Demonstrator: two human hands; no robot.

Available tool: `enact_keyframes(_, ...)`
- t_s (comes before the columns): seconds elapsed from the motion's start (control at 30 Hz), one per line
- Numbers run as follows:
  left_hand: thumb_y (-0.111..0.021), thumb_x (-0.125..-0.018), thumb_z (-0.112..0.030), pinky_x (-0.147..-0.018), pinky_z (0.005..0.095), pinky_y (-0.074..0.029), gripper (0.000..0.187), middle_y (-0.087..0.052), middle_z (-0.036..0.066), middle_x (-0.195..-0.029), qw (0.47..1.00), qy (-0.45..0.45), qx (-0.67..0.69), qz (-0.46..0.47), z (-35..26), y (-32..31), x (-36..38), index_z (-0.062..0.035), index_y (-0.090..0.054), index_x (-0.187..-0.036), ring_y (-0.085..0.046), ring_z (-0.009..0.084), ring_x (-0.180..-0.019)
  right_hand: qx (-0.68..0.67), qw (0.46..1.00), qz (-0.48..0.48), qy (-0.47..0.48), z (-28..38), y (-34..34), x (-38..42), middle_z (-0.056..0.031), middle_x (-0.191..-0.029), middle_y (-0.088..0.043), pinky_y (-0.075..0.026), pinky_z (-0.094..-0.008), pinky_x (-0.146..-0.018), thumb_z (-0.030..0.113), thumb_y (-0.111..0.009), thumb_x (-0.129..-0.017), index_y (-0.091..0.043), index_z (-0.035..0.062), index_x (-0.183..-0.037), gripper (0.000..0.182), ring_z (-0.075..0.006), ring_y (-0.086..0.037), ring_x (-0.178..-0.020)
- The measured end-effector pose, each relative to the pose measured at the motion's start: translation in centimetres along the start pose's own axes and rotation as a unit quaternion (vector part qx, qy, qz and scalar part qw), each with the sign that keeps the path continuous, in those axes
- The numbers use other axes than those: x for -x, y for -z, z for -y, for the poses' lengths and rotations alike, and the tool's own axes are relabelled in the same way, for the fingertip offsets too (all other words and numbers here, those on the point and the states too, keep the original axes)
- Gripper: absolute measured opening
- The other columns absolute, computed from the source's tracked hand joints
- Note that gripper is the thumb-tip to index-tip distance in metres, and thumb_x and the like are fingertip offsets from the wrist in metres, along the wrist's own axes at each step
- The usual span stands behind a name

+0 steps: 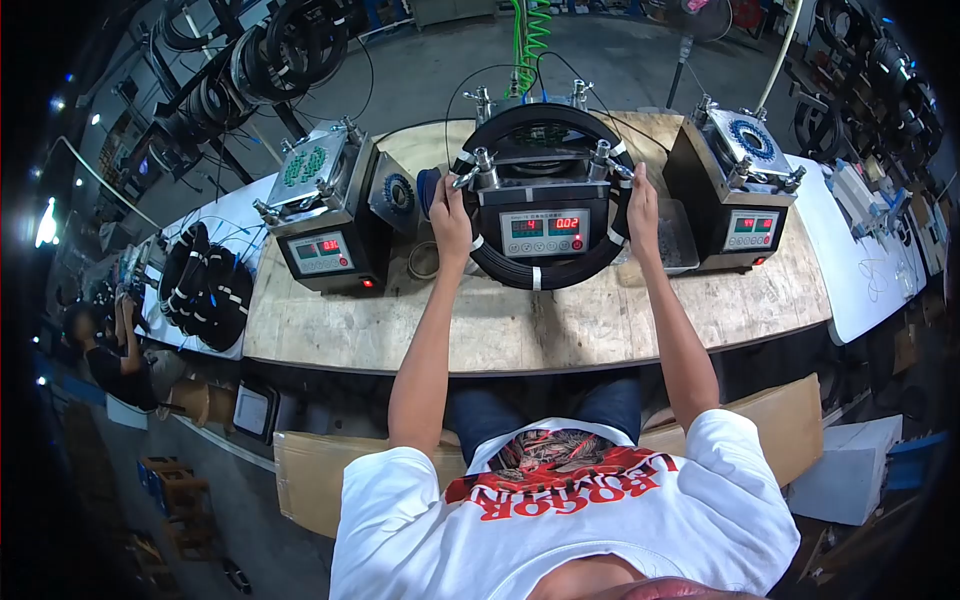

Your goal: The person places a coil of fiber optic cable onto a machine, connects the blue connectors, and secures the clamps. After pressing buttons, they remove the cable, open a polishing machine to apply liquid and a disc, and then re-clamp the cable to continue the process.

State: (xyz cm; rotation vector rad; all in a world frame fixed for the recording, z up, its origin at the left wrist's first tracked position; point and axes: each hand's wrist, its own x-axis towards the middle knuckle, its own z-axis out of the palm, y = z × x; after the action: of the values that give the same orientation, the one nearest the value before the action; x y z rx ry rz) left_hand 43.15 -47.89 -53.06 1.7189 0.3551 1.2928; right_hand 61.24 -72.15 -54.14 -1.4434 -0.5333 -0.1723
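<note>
A large coil of black cable (545, 277), bound with white ties, stands upright around the front of the middle machine. My left hand (451, 218) is closed on the coil's left side, close to a silver clamp lever. On the opposite side my right hand (643, 212) grips the coil, its fingers partly hidden behind it. Through the ring shows the middle machine's panel (546, 232), lit with red digits 4 and 0.02. Above the panel sits a metal plate (540, 172) with silver posts at its corners.
A left machine (335, 235) with green pieces on top and a right machine (738, 190) with a blue ring flank the coil on the wooden table (400, 335). A clear tray (678, 235) stands at right, black coils (205, 290) at left. Another person (118, 355) sits far left.
</note>
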Motion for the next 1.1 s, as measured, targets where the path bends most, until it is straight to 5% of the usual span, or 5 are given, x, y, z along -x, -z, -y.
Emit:
enact_keyframes(0.47, -0.042, -0.111, -0.041, -0.093, 0.0373, -0.045, 0.054, -0.067, 0.021, -0.107, 1.000, 0.010, -0.017, -0.015, 0.4, 0.1, 1.2, 0.0079, -0.058, -0.127, -0.061, 0.0305, -0.099, 0.034, 0.999, 0.009, 0.034, 1.6, -0.1, -0.5, -0.0025, -0.082, -0.037, -0.037, -0.0293, -0.076, 0.044, -0.037, -0.113, -0.046, 0.0007, -0.089, 0.050, -0.0146, -0.034, -0.080)
enact_keyframes(0.7, -0.050, -0.109, -0.032, -0.100, 0.0397, -0.045, 0.043, -0.064, 0.019, -0.107, 0.995, -0.043, -0.083, -0.019, -3.2, 2.1, 0.5, 0.0026, -0.059, -0.132, -0.060, 0.0297, -0.106, 0.033, 0.998, 0.016, 0.057, 2.5, 1.1, -1.7, -0.0054, -0.093, -0.062, -0.046, -0.0271, -0.080, 0.029, -0.053, -0.109, -0.060, -0.0033, -0.112, 0.033, -0.0113, -0.054, -0.085)
enact_keyframes(0.73, -0.056, -0.106, -0.029, -0.090, 0.0373, -0.048, 0.037, -0.065, 0.016, -0.103, 0.993, -0.055, -0.100, -0.031, -3.2, 2.7, 0.2, 0.0015, -0.063, -0.127, -0.062, 0.0257, -0.096, 0.059, 0.996, 0.013, 0.069, 3.7, 1.6, -1.6, -0.0079, -0.100, -0.069, -0.051, -0.0277, -0.079, 0.022, -0.059, -0.106, -0.060, -0.0027, -0.126, 0.031, -0.0120, -0.062, -0.086)
enact_keyframes(0.97, -0.067, -0.101, -0.022, -0.061, 0.0266, -0.045, 0.027, -0.066, 0.009, -0.079, 0.973, -0.040, -0.183, 0.136, -6.1, 4.4, -2.1, 0.0035, -0.068, -0.108, -0.056, 0.0099, -0.067, 0.160, 0.978, 0.085, 0.105, 7.7, 1.9, -0.6, -0.0054, -0.077, -0.064, -0.047, -0.0272, -0.063, 0.012, -0.070, -0.097, -0.065, -0.0024, -0.106, 0.018, -0.0090, -0.054, -0.067)
enact_keyframes(1.1, -0.068, -0.100, -0.016, -0.065, 0.0340, -0.048, 0.020, -0.067, 0.013, -0.082, 0.971, -0.102, -0.138, 0.164, -6.1, 4.2, -2.7, 0.0037, -0.064, -0.102, -0.061, 0.0201, -0.067, 0.122, 0.983, 0.077, 0.118, 7.6, 1.2, -0.7, -0.0059, -0.072, -0.064, -0.048, -0.0262, -0.063, 0.008, -0.075, -0.093, -0.065, -0.0043, -0.098, 0.017, -0.0083, -0.056, -0.066)
